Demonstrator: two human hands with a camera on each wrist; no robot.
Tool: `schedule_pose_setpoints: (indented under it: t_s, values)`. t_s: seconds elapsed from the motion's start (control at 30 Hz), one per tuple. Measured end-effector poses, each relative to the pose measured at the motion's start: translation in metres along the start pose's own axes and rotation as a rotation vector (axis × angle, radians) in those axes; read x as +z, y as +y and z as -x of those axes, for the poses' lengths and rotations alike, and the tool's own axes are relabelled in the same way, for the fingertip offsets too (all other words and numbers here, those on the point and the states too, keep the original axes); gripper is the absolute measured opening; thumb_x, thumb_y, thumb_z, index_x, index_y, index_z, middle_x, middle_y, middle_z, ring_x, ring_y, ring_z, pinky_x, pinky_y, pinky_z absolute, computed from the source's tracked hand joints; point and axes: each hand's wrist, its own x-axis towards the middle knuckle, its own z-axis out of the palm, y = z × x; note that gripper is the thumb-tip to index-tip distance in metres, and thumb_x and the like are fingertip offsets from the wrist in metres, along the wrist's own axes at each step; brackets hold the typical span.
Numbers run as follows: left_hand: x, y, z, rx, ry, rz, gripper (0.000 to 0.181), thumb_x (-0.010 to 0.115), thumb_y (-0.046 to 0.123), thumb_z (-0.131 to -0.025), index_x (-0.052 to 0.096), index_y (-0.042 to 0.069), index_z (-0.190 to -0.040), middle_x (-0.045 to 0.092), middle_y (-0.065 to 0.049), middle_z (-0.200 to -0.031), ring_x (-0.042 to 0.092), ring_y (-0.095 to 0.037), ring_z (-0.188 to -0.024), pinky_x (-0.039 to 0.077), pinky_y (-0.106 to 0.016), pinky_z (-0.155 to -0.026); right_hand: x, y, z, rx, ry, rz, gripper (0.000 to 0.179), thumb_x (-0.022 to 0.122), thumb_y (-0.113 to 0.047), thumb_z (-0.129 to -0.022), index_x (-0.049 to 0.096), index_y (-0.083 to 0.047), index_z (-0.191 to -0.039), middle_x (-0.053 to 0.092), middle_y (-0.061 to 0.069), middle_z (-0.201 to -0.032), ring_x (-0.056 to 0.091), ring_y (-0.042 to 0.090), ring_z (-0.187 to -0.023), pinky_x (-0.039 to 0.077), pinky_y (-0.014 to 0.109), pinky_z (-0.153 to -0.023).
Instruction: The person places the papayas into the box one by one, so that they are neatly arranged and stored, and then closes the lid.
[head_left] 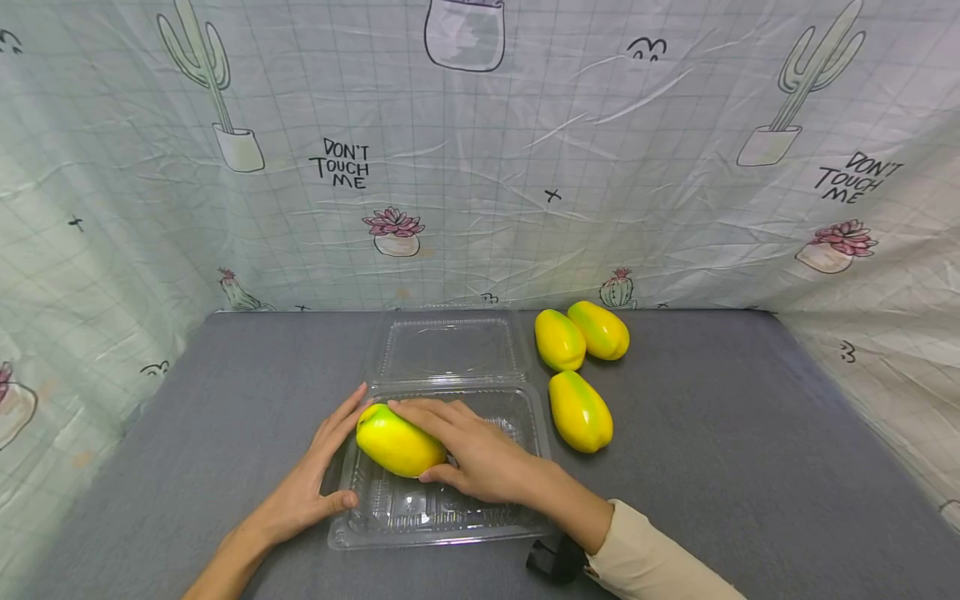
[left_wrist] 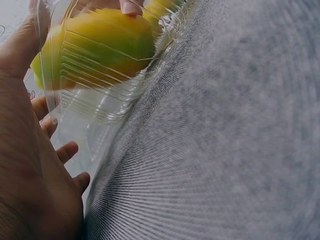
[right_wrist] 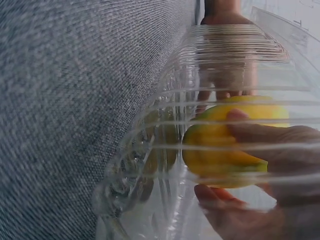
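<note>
In the head view a yellow-green papaya (head_left: 401,442) lies over the left part of a clear plastic clamshell container (head_left: 450,540). My right hand (head_left: 483,450) grips it from the right, thumb on the near side and fingers over the far side. My left hand (head_left: 311,479) rests along the container's left rim, fingers stretched out and thumb apart. Through the clear wall in the right wrist view, the papaya (right_wrist: 225,150) shows between the right thumb and fingers. Whether it touches the container floor is hard to tell.
The container's lid (head_left: 453,350) lies folded back behind its base. To the right are three more papayas: one nearer (head_left: 581,412), one behind it (head_left: 560,340) and another at the back (head_left: 598,331). A printed curtain (head_left: 480,167) hangs behind the grey tabletop (head_left: 712,458).
</note>
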Motion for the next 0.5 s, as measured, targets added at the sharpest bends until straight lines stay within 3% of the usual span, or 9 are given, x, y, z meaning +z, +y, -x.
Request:
schedule_pose_setpoints:
  t_s: [0.5]
  values:
    - [0.0008, 0.0001, -0.0004, -0.045, 0.003, 0.043, 0.097, 0.053, 0.066, -0.086, 0.019, 0.002, -0.152, 0.007, -0.016, -0.158, 0.005, -0.032, -0.144, 0.010, -0.078, -0.092, 0.0029, -0.0003, -0.0018, -0.029, -0.001, 0.010, 0.087, 0.072, -0.027, -0.086, 0.018, -0.027, -0.154, 0.028, -0.006, -0.153, 0.043, 0.017, -0.121, 0.046, 0.037, -0.093]
